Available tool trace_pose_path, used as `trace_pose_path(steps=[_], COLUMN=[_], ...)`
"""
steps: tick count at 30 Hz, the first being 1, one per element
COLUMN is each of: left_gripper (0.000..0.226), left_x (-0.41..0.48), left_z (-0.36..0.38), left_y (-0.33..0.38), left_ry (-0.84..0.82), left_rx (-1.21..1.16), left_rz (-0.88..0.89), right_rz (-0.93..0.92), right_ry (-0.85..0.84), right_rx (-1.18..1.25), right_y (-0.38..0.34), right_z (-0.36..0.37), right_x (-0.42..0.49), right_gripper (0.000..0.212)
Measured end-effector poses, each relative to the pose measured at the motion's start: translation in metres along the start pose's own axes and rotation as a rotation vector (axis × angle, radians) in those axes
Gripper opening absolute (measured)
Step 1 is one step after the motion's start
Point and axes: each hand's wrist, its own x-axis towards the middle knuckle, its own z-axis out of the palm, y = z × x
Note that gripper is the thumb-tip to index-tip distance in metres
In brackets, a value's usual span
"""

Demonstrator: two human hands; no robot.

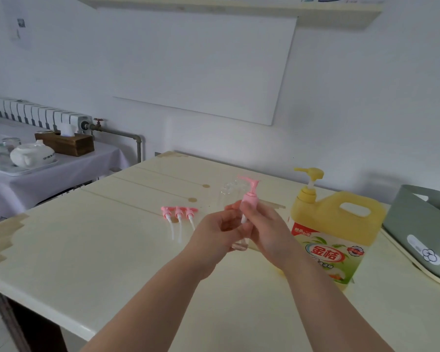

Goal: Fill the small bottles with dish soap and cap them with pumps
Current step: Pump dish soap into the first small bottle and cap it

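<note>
Above the cream table [92, 250], my left hand [215, 229] grips a small clear bottle [240, 245] by its body. My right hand [262, 224] pinches the pink pump [250, 196] seated in that bottle's neck. Three loose pink pumps [179, 214] lie side by side on the table left of my hands. At least one empty clear bottle [226, 196] stands behind my hands, partly hidden. A big yellow dish soap jug [341, 224] with a yellow pump stands to the right.
A grey-green plastic basin [424, 224] sits at the table's right edge. A side table at far left carries a tray with a white teapot [31, 154], glasses and a wooden tissue box [66, 143]. A radiator runs along the left wall.
</note>
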Motion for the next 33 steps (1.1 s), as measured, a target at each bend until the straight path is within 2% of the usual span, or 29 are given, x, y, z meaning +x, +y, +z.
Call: trace_pose_path(steps=[4, 6, 10, 15, 17, 19, 22, 24, 26, 29, 31, 33], left_gripper=[0.006, 0.01, 0.027, 0.008, 0.011, 0.024, 0.022, 0.017, 0.015, 0.006, 0.023, 0.037], left_x=[0.002, 0.002, 0.003, 0.002, 0.003, 0.003, 0.002, -0.001, -0.003, -0.006, -0.005, -0.004], left_z=[0.007, 0.01, 0.01, 0.005, 0.003, 0.003, 0.005, 0.006, 0.007, 0.008, 0.009, 0.01], left_y=[-0.009, -0.009, -0.015, -0.017, -0.016, -0.012, -0.008, -0.004, -0.003, -0.002, -0.005, -0.008], left_ry=[0.174, 0.265, 0.378, 0.404, 0.417, 0.404, 0.301, 0.208, 0.16, 0.175, 0.185, 0.2], left_rx=[0.211, 0.353, 0.477, 0.514, 0.484, 0.404, 0.271, 0.184, 0.138, 0.23, 0.332, 0.394], left_rz=[0.085, 0.125, 0.155, 0.124, 0.101, 0.051, -0.004, -0.037, -0.056, -0.045, -0.03, -0.016], right_rz=[-0.018, -0.057, -0.094, -0.238, -0.29, -0.279, -0.16, -0.077, -0.027, -0.041, -0.04, -0.029], right_ry=[0.128, 0.201, 0.367, 0.459, 0.503, 0.573, 0.63, 0.572, 0.448, 0.268, 0.173, 0.102], right_rx=[-0.433, -0.589, -0.737, -0.954, -0.883, -0.631, -0.362, -0.331, -0.352, -0.485, -0.527, -0.527], right_y=[0.002, 0.001, 0.007, 0.011, 0.012, 0.011, 0.01, 0.01, 0.01, 0.007, 0.003, -0.002], right_z=[0.005, 0.011, 0.019, 0.017, 0.015, 0.012, 0.007, 0.003, 0.001, -0.001, 0.001, 0.003], right_x=[-0.001, -0.004, -0.006, -0.012, -0.012, -0.01, -0.006, -0.005, -0.004, -0.004, -0.006, -0.008], right_gripper=[0.032, 0.033, 0.039, 0.034, 0.025, 0.02, 0.043, 0.053, 0.053, 0.063, 0.067, 0.052])
